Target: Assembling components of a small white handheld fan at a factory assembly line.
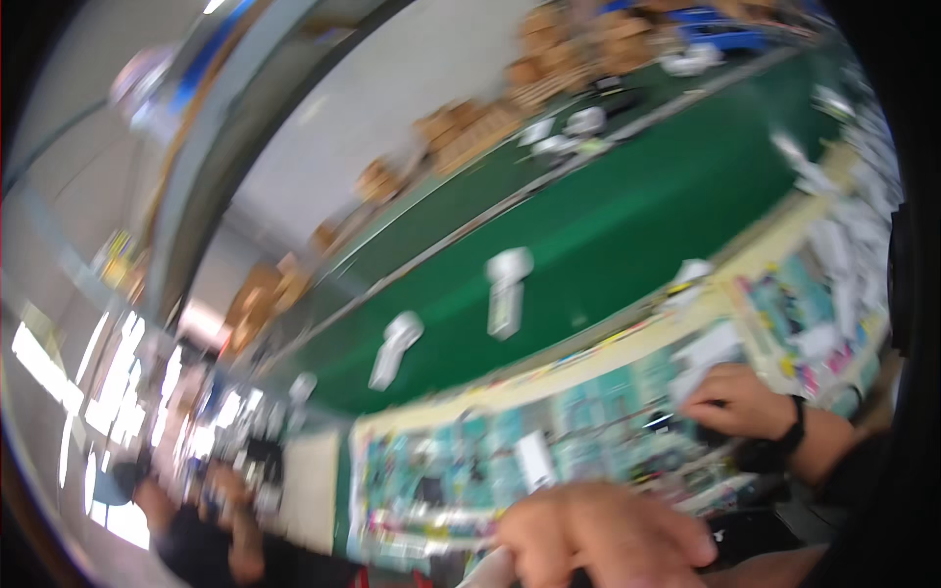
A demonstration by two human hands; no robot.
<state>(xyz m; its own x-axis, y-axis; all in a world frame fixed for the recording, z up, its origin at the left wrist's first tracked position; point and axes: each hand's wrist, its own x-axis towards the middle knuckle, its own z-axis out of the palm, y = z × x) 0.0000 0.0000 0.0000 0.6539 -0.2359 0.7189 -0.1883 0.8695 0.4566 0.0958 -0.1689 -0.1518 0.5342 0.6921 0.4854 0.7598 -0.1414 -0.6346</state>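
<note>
One flat white oblong (534, 461) lies on the teal-patterned worktop (571, 404), just past your blurred left hand (600, 534), long axis running away from you, far end leaning slightly left. Fingers bent there and on your black-banded right hand (742, 402); can't tell whether either grasps. Two white broad-headed pieces (505, 299) on the green belt (627, 230), narrow ends toward you.

1. Nearer hand (603, 534) — cut off by the picture's lower edge; its grip cannot be told.
2. Banded hand (740, 402), up and right of it — blurred, fingertips unclear.
3. Small parts (428, 490) left of the nearer hand: too smeared to identify.
4. Co-worker (201, 539), farther left: blurred.
</note>
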